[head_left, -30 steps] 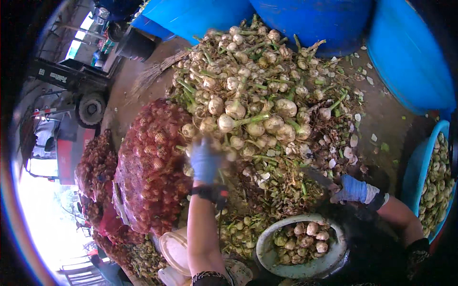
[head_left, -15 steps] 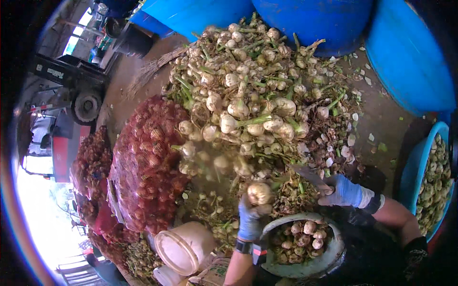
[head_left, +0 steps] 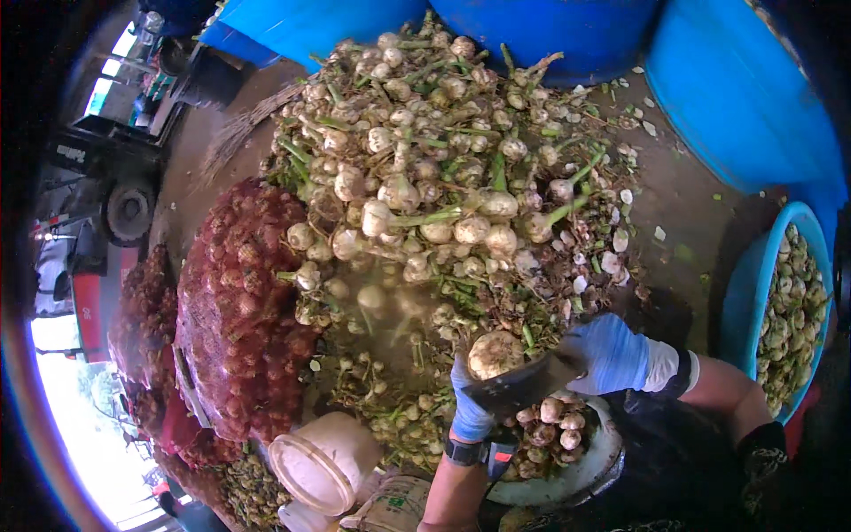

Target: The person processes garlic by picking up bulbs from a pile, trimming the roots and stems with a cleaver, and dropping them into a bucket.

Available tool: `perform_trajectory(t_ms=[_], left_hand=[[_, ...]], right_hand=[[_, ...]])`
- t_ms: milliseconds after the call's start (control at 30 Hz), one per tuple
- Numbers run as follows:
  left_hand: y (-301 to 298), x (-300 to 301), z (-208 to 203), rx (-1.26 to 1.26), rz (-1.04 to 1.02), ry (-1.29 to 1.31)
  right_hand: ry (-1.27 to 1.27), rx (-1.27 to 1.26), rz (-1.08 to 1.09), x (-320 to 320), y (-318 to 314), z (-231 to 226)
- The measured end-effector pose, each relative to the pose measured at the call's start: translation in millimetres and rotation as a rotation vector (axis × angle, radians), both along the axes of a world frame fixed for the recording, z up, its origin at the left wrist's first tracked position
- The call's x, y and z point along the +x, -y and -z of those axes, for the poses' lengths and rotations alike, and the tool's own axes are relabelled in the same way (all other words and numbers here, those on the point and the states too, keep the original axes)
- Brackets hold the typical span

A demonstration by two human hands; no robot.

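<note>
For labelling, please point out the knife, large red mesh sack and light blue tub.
Knife (head_left: pixel 523 387), head view: middle of the dark blade.
Large red mesh sack (head_left: pixel 239 310), head view: middle of its side.
Light blue tub (head_left: pixel 743 301), head view: outer wall.

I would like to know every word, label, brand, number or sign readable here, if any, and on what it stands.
Black vehicle beam: white lettering, not copied out here.
Red panel: small mark, too blurred to read.
Beige container: faint print, too blurred to read.

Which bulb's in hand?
The big pale bulb in the left hand, right by the knife that the right hand holds. Those in the heap and the pale basin are unheld.
</note>
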State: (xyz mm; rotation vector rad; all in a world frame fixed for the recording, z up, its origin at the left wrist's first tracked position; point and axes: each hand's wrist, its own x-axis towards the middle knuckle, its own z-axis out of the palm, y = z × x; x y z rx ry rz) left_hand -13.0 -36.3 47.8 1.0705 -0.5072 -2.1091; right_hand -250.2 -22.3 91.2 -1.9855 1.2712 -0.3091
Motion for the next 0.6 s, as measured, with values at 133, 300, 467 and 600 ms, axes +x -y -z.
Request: perform_trajectory(t_ms=[133,300,467,600], left_hand=[[-4.6,-3.2,5.6,0.733,-0.083,-1.122],[-15.8,-12.2,6.6,0.828,-0.140,-1.170],[-26.8,-13.7,7.0,0.937,-0.045,-1.185],[-26.4,-20.8,-25.9,0.134,0.418,0.194]], right_hand=[[-0.081,-0.026,-0.058,2.0,-1.0,-11.2],[-0.145,0.076,-0.167,-0.9,3.9,-22.4],[-0.117,0.138,-0.167,-4.6,-1.6,-9.7],[-0.085,0.205,-0.047,-6.5,-11.5,16.0]])
